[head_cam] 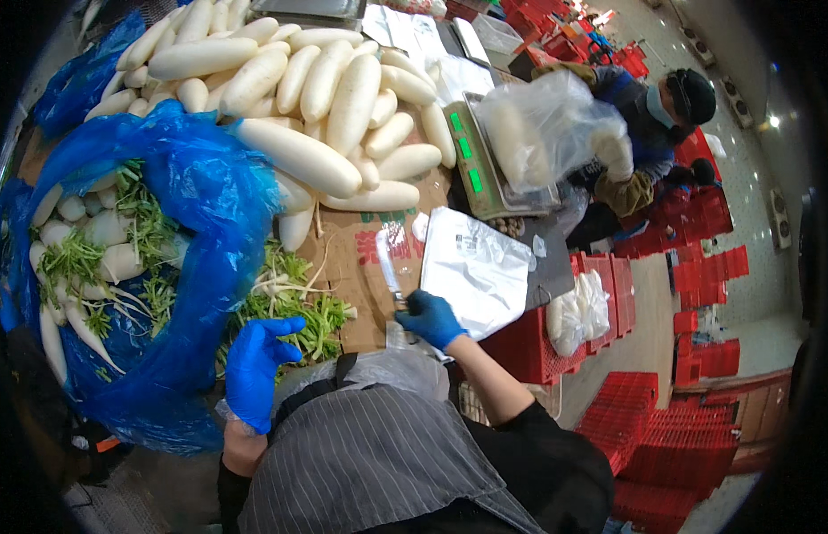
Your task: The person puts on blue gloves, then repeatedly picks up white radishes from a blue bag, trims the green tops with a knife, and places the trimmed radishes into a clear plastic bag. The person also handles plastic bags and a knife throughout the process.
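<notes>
My right hand (432,320), in a dark blue glove, grips the handle of a knife (388,261) whose blade points away from me over the cardboard. Beside that hand lies a stack of white plastic bags (477,270). My left hand (257,367), in a bright blue glove, is raised with its fingers apart and holds nothing. Close to it are cut green radish tops (303,317) with thin roots. A large pile of white daikon radishes (327,93) covers the far part of the table. At left, an opened blue plastic bag (213,280) holds more radishes (120,261) with leaf stubs.
A weighing scale (477,167) with a lit green display stands at the right. Behind it a co-worker (631,133) holds a clear bag of radishes (540,133) over its pan. Bagged radishes (577,310) rest on red crates (604,294). More red crates (654,427) are stacked at the lower right.
</notes>
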`<state>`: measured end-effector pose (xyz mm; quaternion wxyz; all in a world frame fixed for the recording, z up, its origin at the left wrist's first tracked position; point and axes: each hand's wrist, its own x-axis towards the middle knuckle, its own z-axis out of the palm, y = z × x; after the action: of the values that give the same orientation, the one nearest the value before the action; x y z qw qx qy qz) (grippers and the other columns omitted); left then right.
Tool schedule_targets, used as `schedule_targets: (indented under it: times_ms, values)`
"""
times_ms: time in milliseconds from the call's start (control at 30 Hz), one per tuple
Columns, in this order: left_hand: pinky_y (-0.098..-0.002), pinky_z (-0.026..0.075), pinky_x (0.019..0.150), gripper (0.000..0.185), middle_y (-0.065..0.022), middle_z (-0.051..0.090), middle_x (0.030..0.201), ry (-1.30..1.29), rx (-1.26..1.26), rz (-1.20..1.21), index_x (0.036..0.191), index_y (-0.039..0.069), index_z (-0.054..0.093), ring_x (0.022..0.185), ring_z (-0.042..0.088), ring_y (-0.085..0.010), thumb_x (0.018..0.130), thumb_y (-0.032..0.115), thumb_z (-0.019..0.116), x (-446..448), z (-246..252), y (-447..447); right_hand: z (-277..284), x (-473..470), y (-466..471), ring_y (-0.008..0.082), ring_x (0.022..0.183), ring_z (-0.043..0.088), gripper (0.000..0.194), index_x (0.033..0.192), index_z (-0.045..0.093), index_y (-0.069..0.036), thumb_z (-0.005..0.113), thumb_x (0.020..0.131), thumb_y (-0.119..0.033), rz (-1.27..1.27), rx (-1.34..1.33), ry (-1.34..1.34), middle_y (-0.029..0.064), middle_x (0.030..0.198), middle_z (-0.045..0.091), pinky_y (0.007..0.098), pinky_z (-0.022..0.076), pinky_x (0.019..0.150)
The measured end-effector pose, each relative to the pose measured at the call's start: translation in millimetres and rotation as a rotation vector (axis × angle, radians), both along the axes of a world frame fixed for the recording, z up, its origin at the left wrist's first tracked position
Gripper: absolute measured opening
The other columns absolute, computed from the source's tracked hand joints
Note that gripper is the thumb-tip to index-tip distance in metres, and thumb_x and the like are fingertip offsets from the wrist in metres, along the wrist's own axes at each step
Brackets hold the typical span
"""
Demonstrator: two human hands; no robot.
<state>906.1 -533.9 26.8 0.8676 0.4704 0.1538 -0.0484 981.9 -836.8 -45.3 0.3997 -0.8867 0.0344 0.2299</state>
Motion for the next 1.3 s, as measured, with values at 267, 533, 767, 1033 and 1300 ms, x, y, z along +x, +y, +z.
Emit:
schedule_targets:
  times_ms: [267, 533, 767, 1033, 1300]
  values:
    - [-0.032, 0.049, 0.072, 0.034, -0.0164, 0.062, 0.112, -0.017, 0.065, -0.043, 0.103, 0.005, 0.059, 0.082, 0.058, -0.0177, 0.098, 0.033, 0.04, -1.8, -3.3, 4.2, -38.7, 24.8, -18.8, 0.0284, 0.076, 0.064, 0.026, 0.092, 0.065, -0.001, 0.069, 0.081, -0.024, -0.171, 0.139, -0.31, 0.0162, 0.087, 0.066, 0.0354, 0.0494, 0.072]
    - [-0.0335, 0.05, 0.072, 0.036, -0.0176, 0.063, 0.11, -0.038, 0.122, -0.117, 0.101, 0.004, 0.061, 0.079, 0.06, -0.0191, 0.097, 0.035, 0.044, 13.6, 6.1, -7.4, -61.9, 78.5, -129.1, 0.0214, 0.068, 0.063, 0.052, 0.078, 0.061, -0.001, 0.083, 0.061, -0.044, -0.53, -0.249, -0.205, 0.0128, 0.074, 0.066, 0.0325, 0.0498, 0.066]
    - [-0.033, 0.05, 0.076, 0.033, -0.0172, 0.063, 0.11, -0.059, 0.144, -0.086, 0.1, 0.002, 0.061, 0.078, 0.062, -0.0183, 0.097, 0.03, 0.044, 18.6, 19.3, -15.4, -94.0, 78.9, -144.3, 0.0089, 0.049, 0.047, 0.016, 0.07, 0.066, -0.003, 0.076, 0.076, -0.013, -0.678, 0.07, -0.232, 0.0012, 0.062, 0.061, 0.0244, 0.0396, 0.048]
    - [-0.0337, 0.048, 0.085, 0.037, -0.0135, 0.062, 0.114, -0.043, 0.248, -0.207, 0.114, 0.004, 0.058, 0.095, 0.061, -0.0201, 0.095, 0.034, 0.047, 43.0, 4.0, -30.3, -64.8, 54.5, -106.3, 0.0182, 0.06, 0.056, 0.007, 0.084, 0.069, -0.003, 0.067, 0.078, -0.006, -0.464, -0.238, -0.762, 0.0065, 0.071, 0.064, 0.0275, 0.0458, 0.061]
    - [-0.0312, 0.046, 0.088, 0.039, -0.0121, 0.062, 0.113, -0.064, 0.469, -0.739, 0.124, 0.0, 0.054, 0.101, 0.059, -0.017, 0.091, 0.022, 0.057, 102.0, -44.7, -75.2, 9.7, -34.1, 33.6, 0.0258, 0.077, 0.063, 0.014, 0.086, 0.064, -0.012, 0.06, 0.073, -0.008, 0.712, -0.081, -0.989, 0.0071, 0.092, 0.066, 0.0376, 0.0512, 0.064]
